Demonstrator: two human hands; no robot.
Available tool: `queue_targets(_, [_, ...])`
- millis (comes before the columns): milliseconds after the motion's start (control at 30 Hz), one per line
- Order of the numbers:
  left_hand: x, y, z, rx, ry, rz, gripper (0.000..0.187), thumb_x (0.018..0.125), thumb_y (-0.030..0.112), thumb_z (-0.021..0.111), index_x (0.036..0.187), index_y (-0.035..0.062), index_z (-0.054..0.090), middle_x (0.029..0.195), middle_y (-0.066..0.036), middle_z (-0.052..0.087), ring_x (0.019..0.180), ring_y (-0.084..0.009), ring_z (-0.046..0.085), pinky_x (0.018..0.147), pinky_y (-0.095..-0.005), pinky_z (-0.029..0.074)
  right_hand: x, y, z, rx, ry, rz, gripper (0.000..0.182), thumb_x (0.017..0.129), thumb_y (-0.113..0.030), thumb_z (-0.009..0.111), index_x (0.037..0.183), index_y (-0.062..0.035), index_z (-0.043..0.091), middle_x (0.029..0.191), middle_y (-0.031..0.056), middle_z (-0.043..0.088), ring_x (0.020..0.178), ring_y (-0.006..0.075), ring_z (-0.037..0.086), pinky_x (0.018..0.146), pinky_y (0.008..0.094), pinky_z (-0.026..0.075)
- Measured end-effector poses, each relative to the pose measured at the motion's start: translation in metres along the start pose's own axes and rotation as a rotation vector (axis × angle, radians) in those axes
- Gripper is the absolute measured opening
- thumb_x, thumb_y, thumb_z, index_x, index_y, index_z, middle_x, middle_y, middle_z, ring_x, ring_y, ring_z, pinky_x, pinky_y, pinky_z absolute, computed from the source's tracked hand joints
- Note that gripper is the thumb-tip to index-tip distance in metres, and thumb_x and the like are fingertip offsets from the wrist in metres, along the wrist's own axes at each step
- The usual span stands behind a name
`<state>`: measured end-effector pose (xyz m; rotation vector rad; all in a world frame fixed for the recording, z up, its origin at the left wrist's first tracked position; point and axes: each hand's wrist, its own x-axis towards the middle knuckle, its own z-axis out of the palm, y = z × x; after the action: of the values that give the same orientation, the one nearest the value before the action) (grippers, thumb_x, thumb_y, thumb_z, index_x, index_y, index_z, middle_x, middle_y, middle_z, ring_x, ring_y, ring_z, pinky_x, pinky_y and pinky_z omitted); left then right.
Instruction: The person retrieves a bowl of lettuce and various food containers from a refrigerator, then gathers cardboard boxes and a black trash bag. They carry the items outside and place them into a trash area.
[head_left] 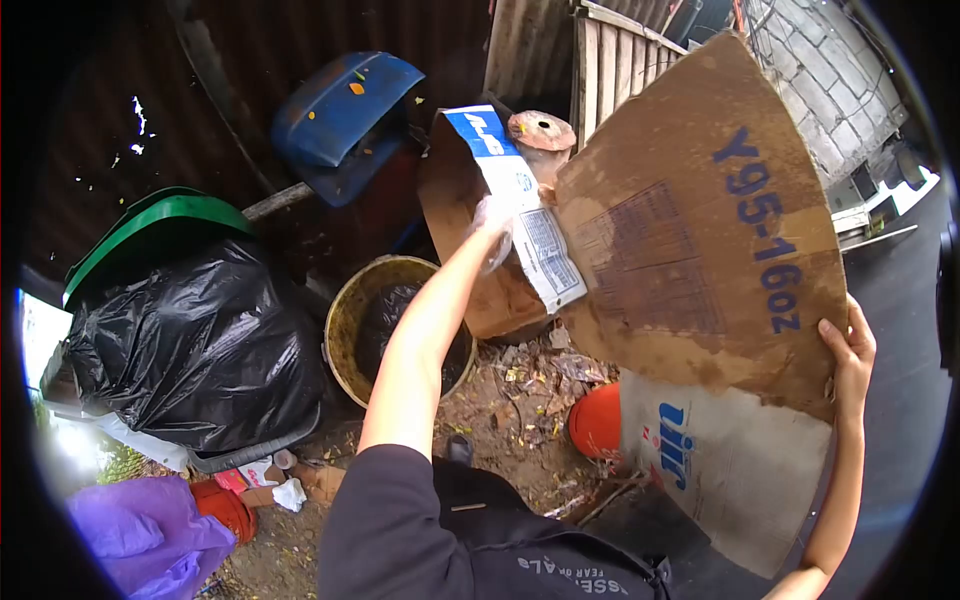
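A large brown cardboard sheet (650, 230) printed "Y95-16oz" stands in front of me, with damp, dirty patches. My right hand (850, 345) grips its lower right edge, thumb on the near face. My left hand (492, 218) reaches forward, closed at a long blue-and-white printed packaging piece (535, 215). Clear crinkled plastic shows around that hand and wrist, and its fingers are partly hidden. Behind the packaging is a second brown cardboard piece (455, 205). Below the large sheet a paler cardboard panel (730, 460) with blue and red print leans down.
At left, a black garbage bag (200, 340) fills a bin with a green rim (150, 225). A dirty round bucket (340, 340) stands beside my left forearm. A red bucket (597, 422) sits by the pale panel. Leaves and litter cover the ground (510, 430). Corrugated metal walls the back.
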<state>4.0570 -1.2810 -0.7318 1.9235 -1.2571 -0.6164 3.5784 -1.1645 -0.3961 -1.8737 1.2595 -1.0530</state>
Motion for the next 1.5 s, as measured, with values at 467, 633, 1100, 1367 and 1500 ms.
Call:
queue_targets(467, [-0.206, 0.133, 0.017, 0.580, 0.086, 0.450, 0.087, 0.082, 0.039, 0.059, 0.145, 0.0062, 0.009, 0.147, -0.029, 0.008, 0.136, -0.0461, 0.004, 0.107, -0.0597, 0.005, -0.044, 0.008, -0.123, -0.060, 0.079, 0.048, 0.039, 0.084, 0.000, 0.057, 0.123, -0.0004, 0.050, 0.107, 0.0058, 0.061, 0.094, 0.0113, 0.058, 0.084, 0.0237, 0.045])
queue_targets(633, [-0.269, 0.173, 0.048, 0.223, -0.153, 0.501, 0.104, 0.073, 0.045, 0.070, 0.146, 0.0112, 0.004, 0.148, -0.028, -0.006, 0.135, -0.0497, -0.001, 0.106, -0.0618, 0.006, -0.056, -0.010, -0.120, -0.158, -0.073, 0.126, 0.031, 0.083, 0.000, 0.057, 0.113, -0.0013, 0.052, 0.100, 0.0037, 0.062, 0.090, 0.0099, 0.058, 0.081, 0.0238, 0.046])
queue_targets(1100, [-0.418, 0.092, -0.027, 0.111, -0.409, 0.389, 0.104, 0.071, 0.038, 0.074, 0.147, 0.0233, 0.003, 0.147, -0.026, -0.012, 0.134, -0.0504, -0.003, 0.107, -0.0569, 0.020, -0.096, -0.105, -0.079, -0.180, -0.270, 0.133, 0.033, 0.079, 0.002, 0.057, 0.112, 0.0010, 0.055, 0.101, 0.0071, 0.064, 0.089, 0.0136, 0.060, 0.081, 0.0260, 0.047])
queue_targets(1367, [-0.333, 0.078, -0.110, -0.014, 0.020, 0.138, 0.097, 0.074, 0.029, 0.070, 0.147, 0.0180, 0.007, 0.147, -0.029, -0.005, 0.131, -0.0497, 0.021, 0.108, -0.0453, 0.027, -0.008, -0.138, 0.027, -0.223, -0.094, 0.029, 0.063, 0.077, -0.015, 0.067, 0.134, -0.0038, 0.043, 0.129, 0.0200, 0.047, 0.106, 0.0214, 0.056, 0.088, 0.0254, 0.044])
queue_targets(1500, [-0.320, 0.050, -0.141, 0.252, 0.124, 0.118, 0.075, 0.077, 0.033, 0.065, 0.141, 0.0148, 0.030, 0.147, -0.028, 0.010, 0.131, -0.0460, 0.025, 0.107, -0.0450, 0.028, 0.064, -0.114, 0.122, -0.312, -0.084, 0.005, 0.060, 0.076, -0.016, 0.067, 0.131, -0.0029, 0.046, 0.119, 0.0159, 0.056, 0.097, 0.0186, 0.059, 0.083, 0.0267, 0.046])
